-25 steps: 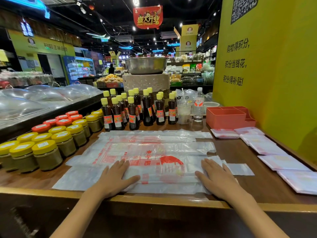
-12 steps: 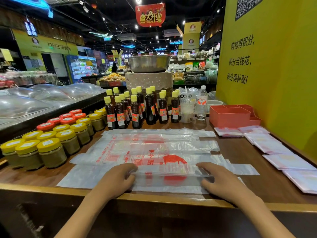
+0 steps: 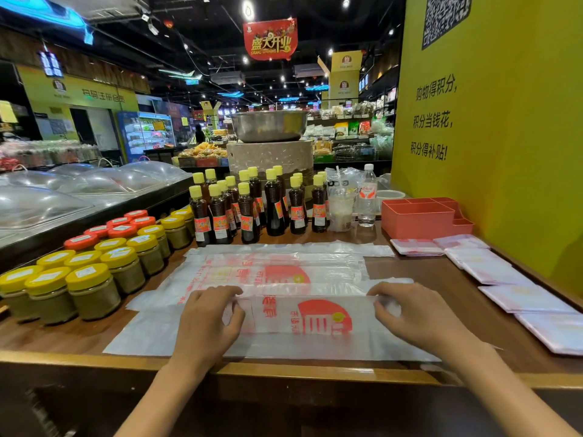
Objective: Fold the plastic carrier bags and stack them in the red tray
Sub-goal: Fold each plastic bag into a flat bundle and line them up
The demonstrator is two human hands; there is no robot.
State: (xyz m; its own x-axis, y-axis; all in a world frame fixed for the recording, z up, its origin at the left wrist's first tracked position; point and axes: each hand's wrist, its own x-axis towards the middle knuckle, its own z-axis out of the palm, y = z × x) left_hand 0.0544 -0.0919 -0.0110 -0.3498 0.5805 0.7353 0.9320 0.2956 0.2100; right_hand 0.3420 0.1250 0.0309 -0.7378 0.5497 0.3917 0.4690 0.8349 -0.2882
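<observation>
Both hands, left (image 3: 206,323) and right (image 3: 416,316), pinch the thin, glossy carrier bag's (image 3: 303,323) folded edge, flat on the wooden bench (image 3: 441,272).

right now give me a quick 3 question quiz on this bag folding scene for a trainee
1. True or false: the red tray already holds folded bags.
2. What are the left hand and right hand both holding? A) a sauce bottle B) the folded edge of the nearest carrier bag C) a jar lid
3. Where do the finished folded bags lie?

Key
1. False: no bags show in the tray's visible compartments.
2. B: each hand pinches the lifted long edge, one near each end of the fold.
3. On the wooden counter, in a row along the yellow wall, running from in front of the tray toward the person.
</observation>
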